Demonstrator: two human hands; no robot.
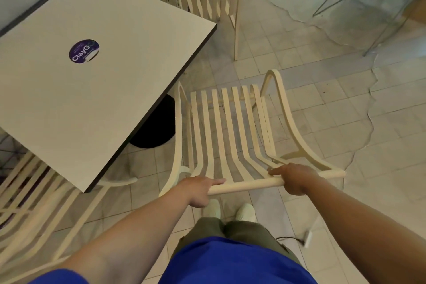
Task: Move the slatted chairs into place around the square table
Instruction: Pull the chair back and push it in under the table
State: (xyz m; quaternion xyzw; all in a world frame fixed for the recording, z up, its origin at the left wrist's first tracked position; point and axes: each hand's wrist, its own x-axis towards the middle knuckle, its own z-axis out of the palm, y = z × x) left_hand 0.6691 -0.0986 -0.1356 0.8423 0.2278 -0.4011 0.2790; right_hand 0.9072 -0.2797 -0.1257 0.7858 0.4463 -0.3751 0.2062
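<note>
While the slatted chair (226,127) is seen just beside the near corner of the square table (92,90), its top rail (246,185) is gripped toward each end: the left hand (198,189) is wrapped round it, forefinger laid along it, and the right hand (297,177) is curled over it.

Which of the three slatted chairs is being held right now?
The middle chair, straight ahead beside the table's right edge: left hand and right hand both hold its top rail. The far chair and the lower-left chair are untouched.
</note>
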